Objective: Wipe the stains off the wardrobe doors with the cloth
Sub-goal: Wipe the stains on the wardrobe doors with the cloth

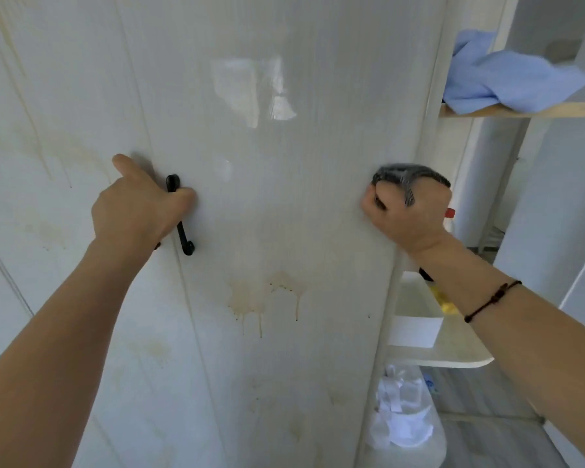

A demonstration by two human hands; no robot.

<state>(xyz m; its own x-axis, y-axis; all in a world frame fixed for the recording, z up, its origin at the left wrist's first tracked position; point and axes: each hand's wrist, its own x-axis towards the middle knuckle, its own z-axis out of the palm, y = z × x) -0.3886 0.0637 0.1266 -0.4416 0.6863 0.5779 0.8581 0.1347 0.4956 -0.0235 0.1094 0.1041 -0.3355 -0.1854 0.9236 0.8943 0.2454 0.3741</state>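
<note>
Two hands up on the wardrobe door (267,157). Grips the black handle (182,233) with the left hand (139,204), fingers curled round it. Squeezes the dark cloth (411,177) in the right hand (409,214), fist tight, near the door's 3 o'clock edge. Finds the brown stains (267,298) at about 8 o'clock from the cloth, with drips running 12 to 6. Probably calls for a sweep down and left.
</note>
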